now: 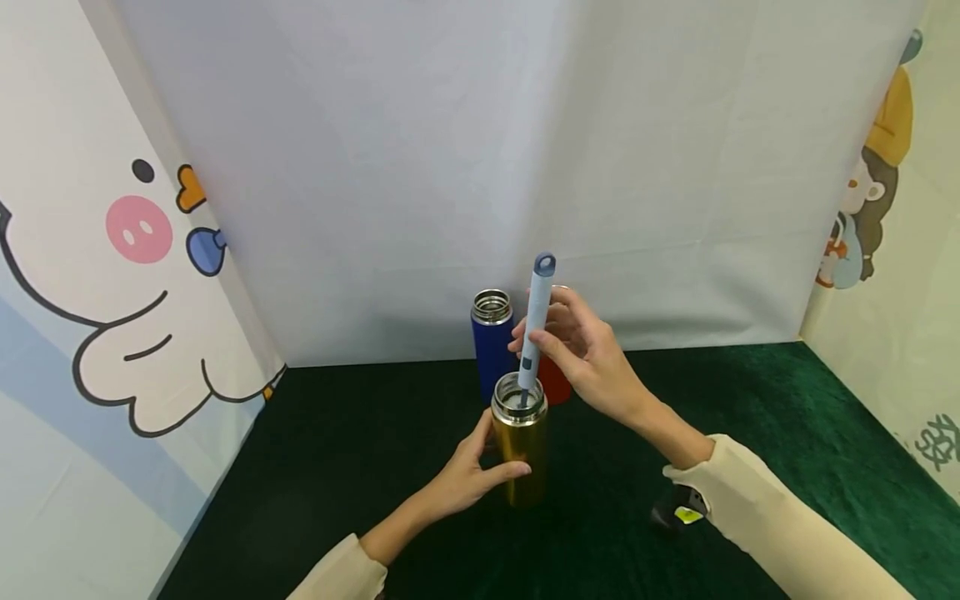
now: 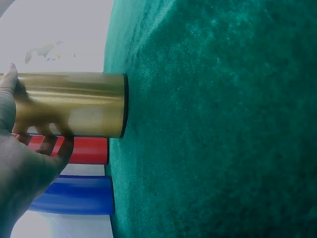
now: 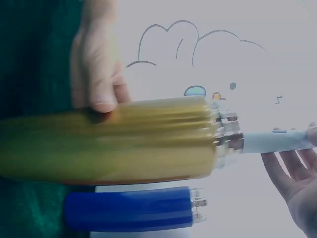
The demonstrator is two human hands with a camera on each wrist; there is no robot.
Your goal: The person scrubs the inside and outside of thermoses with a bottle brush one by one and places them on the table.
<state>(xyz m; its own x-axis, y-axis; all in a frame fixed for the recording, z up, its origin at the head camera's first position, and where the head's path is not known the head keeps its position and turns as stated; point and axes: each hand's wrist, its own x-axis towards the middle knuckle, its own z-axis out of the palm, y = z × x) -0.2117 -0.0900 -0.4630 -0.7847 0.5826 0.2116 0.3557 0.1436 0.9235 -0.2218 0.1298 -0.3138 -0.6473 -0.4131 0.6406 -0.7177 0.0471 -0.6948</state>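
Note:
A gold metal bottle [image 1: 527, 450] with a bare steel mouth stands upright on the dark green cloth. My left hand [image 1: 467, 477] grips its side, thumb and fingers curled round the body, as the left wrist view also shows. Above the mouth, my right hand [image 1: 588, 358] pinches the light blue handle of what looks like a bottle brush [image 1: 536, 312], held nearly upright with a ring at its top. Its thin shaft enters the bottle mouth; the lower end is hidden inside. In the right wrist view the handle [image 3: 267, 142] lines up with the mouth.
Behind the gold bottle stand a lidless blue bottle [image 1: 493, 354] and a red bottle [image 1: 555, 385], partly hidden by the right hand. A pale backdrop [image 1: 375, 208] rises behind the green cloth [image 1: 360, 450], with cartoon-printed panels on both sides.

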